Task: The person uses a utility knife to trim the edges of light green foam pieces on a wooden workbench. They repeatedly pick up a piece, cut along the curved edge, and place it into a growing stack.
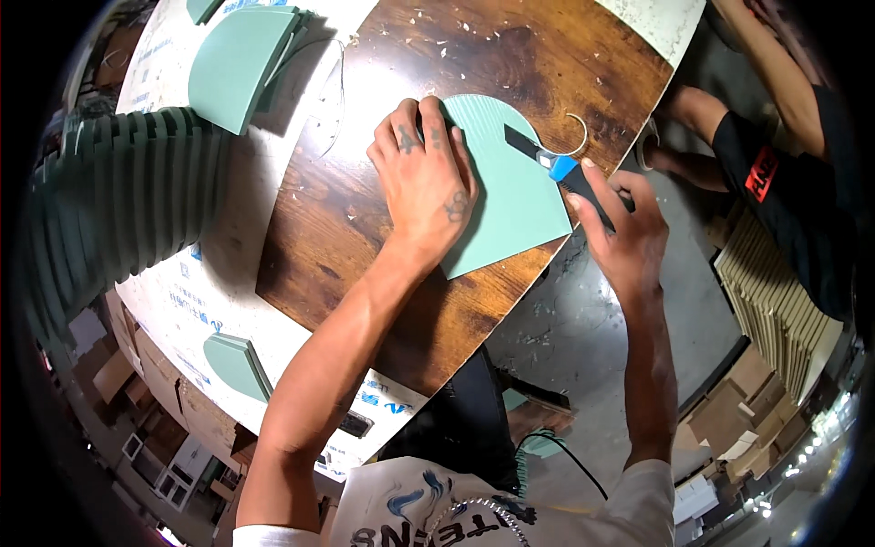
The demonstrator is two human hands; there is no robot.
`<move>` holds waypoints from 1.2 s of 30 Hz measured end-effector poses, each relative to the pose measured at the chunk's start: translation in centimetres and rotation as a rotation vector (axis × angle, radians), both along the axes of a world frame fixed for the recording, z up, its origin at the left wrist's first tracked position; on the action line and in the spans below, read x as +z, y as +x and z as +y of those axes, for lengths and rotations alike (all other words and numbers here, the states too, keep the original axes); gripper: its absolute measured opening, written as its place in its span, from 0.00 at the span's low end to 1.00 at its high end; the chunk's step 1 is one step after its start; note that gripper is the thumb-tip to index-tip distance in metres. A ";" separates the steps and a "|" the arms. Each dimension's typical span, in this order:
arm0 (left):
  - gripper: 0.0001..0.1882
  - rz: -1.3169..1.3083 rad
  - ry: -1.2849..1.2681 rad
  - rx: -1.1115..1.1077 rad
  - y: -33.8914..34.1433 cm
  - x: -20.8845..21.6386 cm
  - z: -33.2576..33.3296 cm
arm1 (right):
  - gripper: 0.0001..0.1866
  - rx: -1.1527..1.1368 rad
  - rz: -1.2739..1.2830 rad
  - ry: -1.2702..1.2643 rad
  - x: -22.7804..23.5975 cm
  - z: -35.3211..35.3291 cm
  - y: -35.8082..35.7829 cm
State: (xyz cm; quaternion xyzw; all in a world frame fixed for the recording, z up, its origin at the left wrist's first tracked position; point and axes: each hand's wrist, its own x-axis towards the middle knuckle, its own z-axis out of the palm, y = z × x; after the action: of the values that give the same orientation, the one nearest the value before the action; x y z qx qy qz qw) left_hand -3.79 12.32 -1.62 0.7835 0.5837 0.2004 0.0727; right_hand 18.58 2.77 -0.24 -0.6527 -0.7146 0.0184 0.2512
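A pale green panel (497,196) with a rounded top and fine ridges near its far end lies on a brown wood-grain board (365,219). Pressed down on the panel's left side is my left hand (424,178), its fingers stretched out. My right hand (629,219) grips a utility knife (597,196) with a black and blue handle. The knife's dark blade (522,141) reaches over the panel's right curved edge. A thin pale curl of trimmed strip (581,137) rises beside the blade.
Many green pieces stand in a long row (146,196) at the left, with another curved stack (239,68) behind. A small green stack (239,365) lies at the near left. Small scraps dot the board. Another person (775,173) sits at the right, above stacked cream sheets (775,296).
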 end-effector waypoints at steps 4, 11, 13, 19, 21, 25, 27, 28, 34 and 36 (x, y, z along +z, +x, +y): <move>0.21 -0.041 0.016 -0.192 -0.5 0.0 1.1 | 0.24 -0.092 0.088 -0.006 -0.7 -3.3 -1.1; 0.24 -0.027 -0.031 0.041 1.0 0.8 0.5 | 0.23 -0.248 0.188 -0.111 0.8 -11.1 -5.7; 0.22 -0.030 0.032 0.109 1.3 0.3 -0.3 | 0.22 -0.248 0.157 -0.119 1.0 -12.1 -5.8; 0.18 -0.031 -0.015 0.081 1.1 0.0 -0.1 | 0.22 -0.254 0.139 -0.086 0.7 -10.2 -4.5; 0.18 -0.025 -0.016 0.064 1.1 0.0 0.0 | 0.21 -0.240 0.099 -0.071 0.7 -8.6 -4.1; 0.18 -0.074 -0.020 0.039 0.8 0.5 -0.2 | 0.22 -0.205 0.018 -0.039 0.4 -6.5 -2.9; 0.17 -0.104 -0.005 0.032 0.7 0.4 -0.2 | 0.23 -0.193 -0.007 -0.069 0.5 -6.4 -2.9; 0.17 -0.114 -0.001 0.028 0.6 0.3 -0.2 | 0.25 -0.174 -0.053 -0.054 0.3 -6.2 -2.6; 0.19 -0.091 0.036 0.020 0.3 0.0 -0.1 | 0.26 -0.095 -0.053 0.015 0.0 -2.2 -1.8; 0.18 -0.106 0.026 0.015 0.4 0.1 -0.2 | 0.24 -0.101 -0.074 0.013 -0.4 -0.9 -1.4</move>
State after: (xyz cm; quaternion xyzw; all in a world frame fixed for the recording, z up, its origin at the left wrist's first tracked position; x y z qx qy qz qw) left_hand -3.41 12.16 -1.47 0.7683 0.5823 0.2496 0.0920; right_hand 17.15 1.92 -0.64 -0.6866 -0.6896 -0.0229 0.2294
